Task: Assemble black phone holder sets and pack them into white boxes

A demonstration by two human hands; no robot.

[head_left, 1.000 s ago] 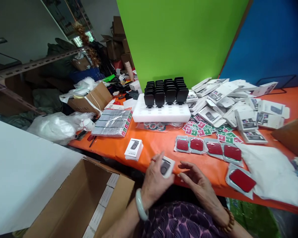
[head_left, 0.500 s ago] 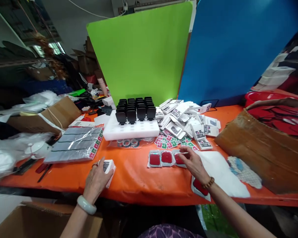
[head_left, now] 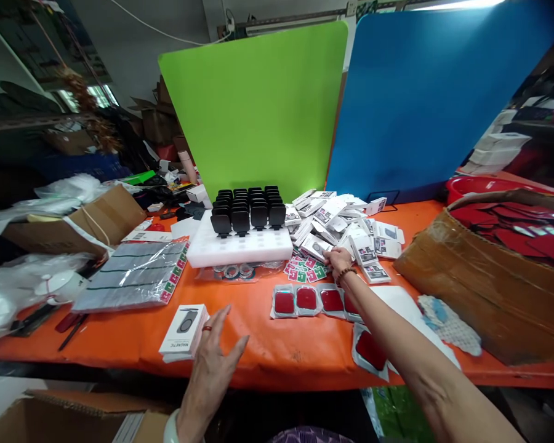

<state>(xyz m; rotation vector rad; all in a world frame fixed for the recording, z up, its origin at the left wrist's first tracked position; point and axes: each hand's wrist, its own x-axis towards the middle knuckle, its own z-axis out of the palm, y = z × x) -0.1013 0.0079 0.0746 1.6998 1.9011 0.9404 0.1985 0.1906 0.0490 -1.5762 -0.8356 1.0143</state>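
Observation:
My left hand (head_left: pixel 215 360) is open over the table's front edge, thumb and fingers spread, holding nothing. Just left of it lies a small stack of white boxes (head_left: pixel 178 344) printed "MAGNETIC" with a dark device pictured on top. Reaching forward, my right hand (head_left: pixel 339 261) has its fingers closed on the near edge of a white box (head_left: pixel 316 247) in a loose pile of similar boxes (head_left: pixel 346 212). Below my right forearm is a row of red square pads (head_left: pixel 306 298) in clear wrappers, partly covered by the arm. Another wrapped red pad (head_left: pixel 372 351) lies nearer me.
Black square-headed parts (head_left: pixel 249 212) stand in a white foam block (head_left: pixel 240 249). Red and green cards (head_left: pixel 300 271) lie before the pile. Wrapped grey sheets (head_left: pixel 133 277) are at left, an open carton (head_left: pixel 480 277) at right. Green (head_left: pixel 258 111) and blue (head_left: pixel 397 104) panels rise behind.
My left hand has let go of the white box stack and moved right and toward me, opening. My right hand has gone from the red pads forward to the box pile.

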